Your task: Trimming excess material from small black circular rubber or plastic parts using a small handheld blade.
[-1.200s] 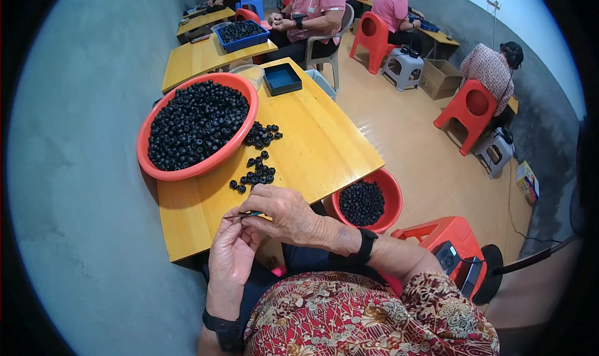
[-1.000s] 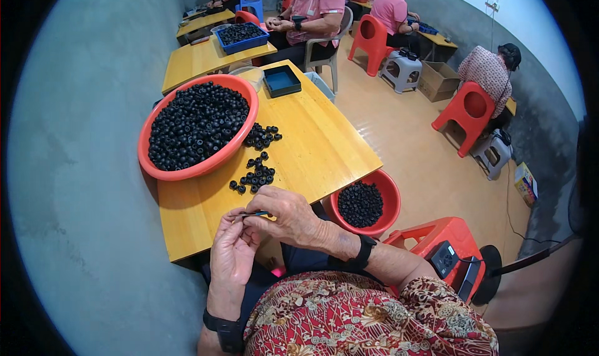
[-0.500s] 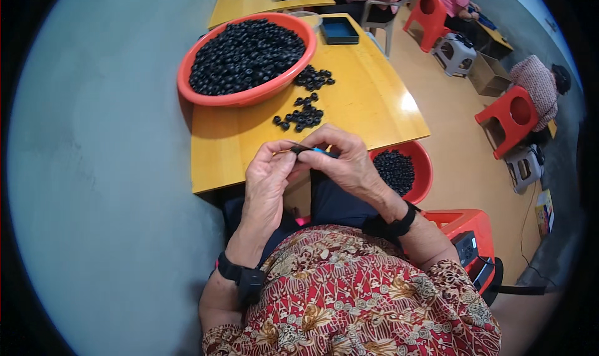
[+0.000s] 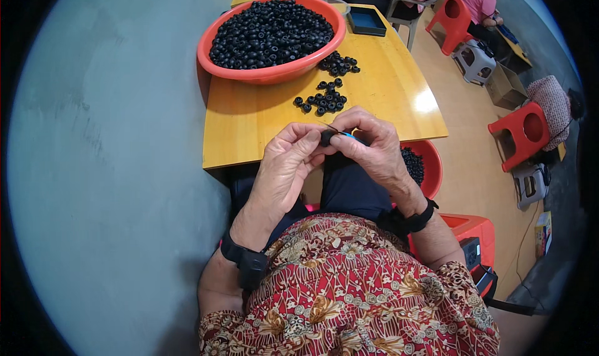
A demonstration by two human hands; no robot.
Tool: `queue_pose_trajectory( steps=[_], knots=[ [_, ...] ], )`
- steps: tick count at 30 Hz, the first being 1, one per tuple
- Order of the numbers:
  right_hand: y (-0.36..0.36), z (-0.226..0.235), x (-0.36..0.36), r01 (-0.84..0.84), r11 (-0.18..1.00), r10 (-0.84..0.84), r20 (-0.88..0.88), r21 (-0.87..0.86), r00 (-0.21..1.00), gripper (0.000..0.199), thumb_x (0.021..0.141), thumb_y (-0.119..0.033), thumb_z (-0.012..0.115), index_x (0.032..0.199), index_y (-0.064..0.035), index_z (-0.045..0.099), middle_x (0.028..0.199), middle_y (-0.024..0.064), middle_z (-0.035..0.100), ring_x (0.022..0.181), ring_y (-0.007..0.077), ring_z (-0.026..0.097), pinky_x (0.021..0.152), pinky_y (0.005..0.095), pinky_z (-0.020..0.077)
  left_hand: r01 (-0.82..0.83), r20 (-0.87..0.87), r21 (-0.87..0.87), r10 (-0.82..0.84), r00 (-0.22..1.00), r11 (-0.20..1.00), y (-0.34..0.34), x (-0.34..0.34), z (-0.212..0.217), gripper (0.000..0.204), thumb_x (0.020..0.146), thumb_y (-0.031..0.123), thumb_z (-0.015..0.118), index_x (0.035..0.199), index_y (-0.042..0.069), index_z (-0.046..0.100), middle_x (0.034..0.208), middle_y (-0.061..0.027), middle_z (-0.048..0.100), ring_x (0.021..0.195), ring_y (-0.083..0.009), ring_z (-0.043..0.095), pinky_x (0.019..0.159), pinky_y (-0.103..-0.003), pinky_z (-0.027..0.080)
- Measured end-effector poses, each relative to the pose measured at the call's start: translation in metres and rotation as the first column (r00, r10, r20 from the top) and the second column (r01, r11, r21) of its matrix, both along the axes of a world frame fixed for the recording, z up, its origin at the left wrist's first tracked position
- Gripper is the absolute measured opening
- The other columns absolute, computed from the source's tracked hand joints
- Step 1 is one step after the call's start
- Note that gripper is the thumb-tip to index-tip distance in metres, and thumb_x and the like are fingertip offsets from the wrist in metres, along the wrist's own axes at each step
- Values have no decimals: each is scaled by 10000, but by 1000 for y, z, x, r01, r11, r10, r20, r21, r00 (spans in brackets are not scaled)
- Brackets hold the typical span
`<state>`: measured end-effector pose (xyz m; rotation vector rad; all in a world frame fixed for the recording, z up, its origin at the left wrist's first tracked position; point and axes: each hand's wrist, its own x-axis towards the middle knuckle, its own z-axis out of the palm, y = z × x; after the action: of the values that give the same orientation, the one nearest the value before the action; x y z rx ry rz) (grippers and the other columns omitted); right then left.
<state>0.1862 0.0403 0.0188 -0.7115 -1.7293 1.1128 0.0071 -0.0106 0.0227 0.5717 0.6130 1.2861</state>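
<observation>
Here both hands [image 4: 331, 150] pinch a small, round black ring [image 4: 326, 138].

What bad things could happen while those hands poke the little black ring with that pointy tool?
The right hand holds a thin pointed tool close to the left hand's fingertips, so it might slip and prick a finger. The small black ring is pinched above the lap, past the table edge, so if dropped it could fall to the floor. The loose rings on the table could perhaps roll off if bumped.
</observation>
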Motion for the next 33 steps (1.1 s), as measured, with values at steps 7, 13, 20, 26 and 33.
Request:
queue_pose_trajectory(
  steps=[7,13,20,26,33],
  knots=[
    [-3,2,-3,19,998,-18,-9,60,1000,143,807,-67,692,946,-31,683,910,16,629,750,72,547,596,215,403,50,99,-22,-48,994,999,3,-2,-5,143,928,114,645,1053,64,597,980,-40,655,889,-121,629,803,-240,482],
    [-9,7,-5,30,992,-26,-30,122,999,178,799,-56,702,973,-24,675,926,50,629,816,120,589,667,239,461,-9,78,-51,13,997,999,0,-1,3,162,898,35,658,1045,44,592,934,-28,633,838,-99,595,760,-219,477],
    [-12,8,-9,69,990,-69,-4,120,998,225,779,-70,731,990,-22,672,939,67,627,839,133,602,694,246,482,38,122,-19,-35,992,999,1,0,-3,147,907,38,647,1041,46,588,942,-24,618,816,-82,559,762,-218,472],
    [-10,7,-2,69,958,-78,20,277,997,236,766,-42,727,995,-29,676,910,91,630,835,185,630,685,280,500,71,144,-87,-58,988,994,-1,6,-2,132,926,88,639,1046,69,588,974,-16,624,868,-80,577,803,-235,472],
    [-21,8,1,180,869,-256,109,460,960,295,719,-14,756,1002,-46,682,894,101,627,813,245,629,683,317,503,75,80,-62,-70,994,995,-2,6,-7,144,931,80,626,1068,86,582,985,-7,636,910,-77,591,825,-233,475]
  ],
)
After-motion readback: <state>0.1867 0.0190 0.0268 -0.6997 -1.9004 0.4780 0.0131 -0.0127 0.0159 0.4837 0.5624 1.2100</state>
